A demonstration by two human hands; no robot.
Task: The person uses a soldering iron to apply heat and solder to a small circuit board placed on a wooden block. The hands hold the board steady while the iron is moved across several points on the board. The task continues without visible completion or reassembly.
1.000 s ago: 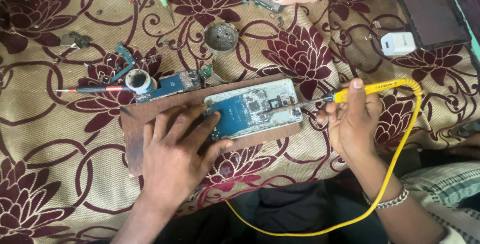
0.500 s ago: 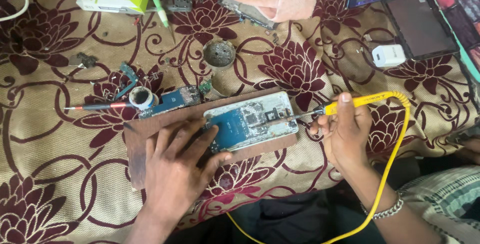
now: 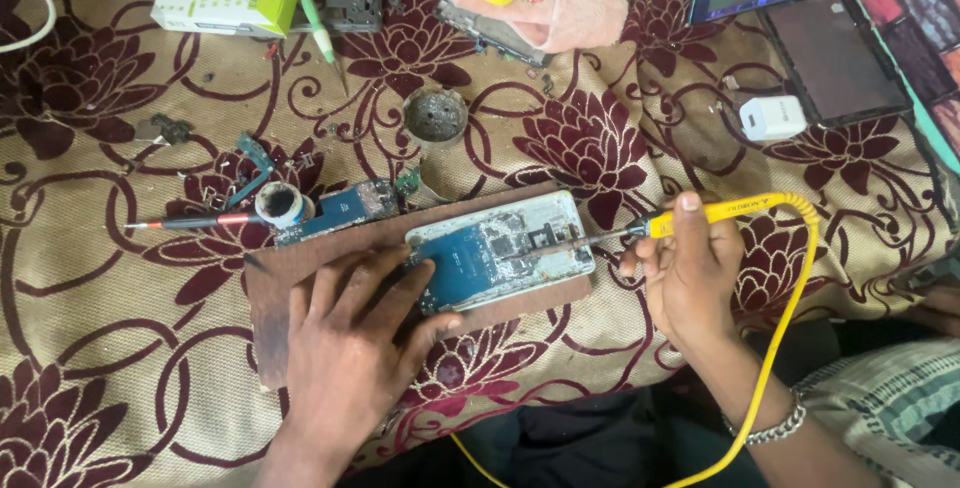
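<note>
Hands: left hand [image 3: 350, 348] spread flat on opened phone [image 3: 500, 253], blue board bared, right hand [image 3: 690, 268] pinching yellow soldering iron [image 3: 730, 210]

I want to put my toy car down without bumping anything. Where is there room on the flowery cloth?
The lower left is bare cloth, below the red-handled tool and left of the wooden board. Another free patch lies between the round tin and the white charger. It is crowded around the opened phone, both hands and the far edge.
</note>
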